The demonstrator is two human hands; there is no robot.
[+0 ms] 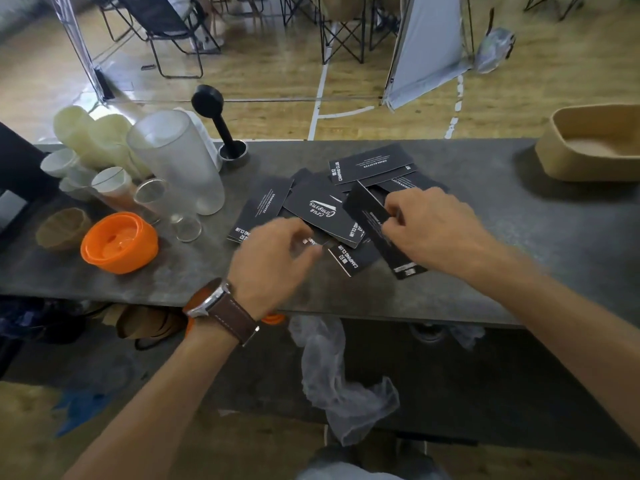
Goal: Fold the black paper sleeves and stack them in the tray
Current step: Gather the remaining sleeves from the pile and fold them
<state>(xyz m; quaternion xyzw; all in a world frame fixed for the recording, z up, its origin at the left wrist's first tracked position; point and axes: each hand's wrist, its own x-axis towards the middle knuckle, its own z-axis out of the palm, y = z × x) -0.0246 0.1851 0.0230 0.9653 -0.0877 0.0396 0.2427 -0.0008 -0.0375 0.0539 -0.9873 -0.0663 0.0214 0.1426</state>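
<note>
Head view: right hand (433,230) pinches one sleeve (377,230) tilted off the pile (322,209) to fold it, left hand (277,258), blurred, fingers curled, grip unclear, tray (568,164) far right.

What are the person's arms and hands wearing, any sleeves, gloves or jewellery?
Both forearms are bare, with no sleeves or gloves in view. The left hand has a wristwatch on its wrist: a silver metal case on a wide brown leather strap with pale stitching and a metal buckle, plus a bit of orange at the case edge. The right hand and its wrist show nothing worn.
</note>
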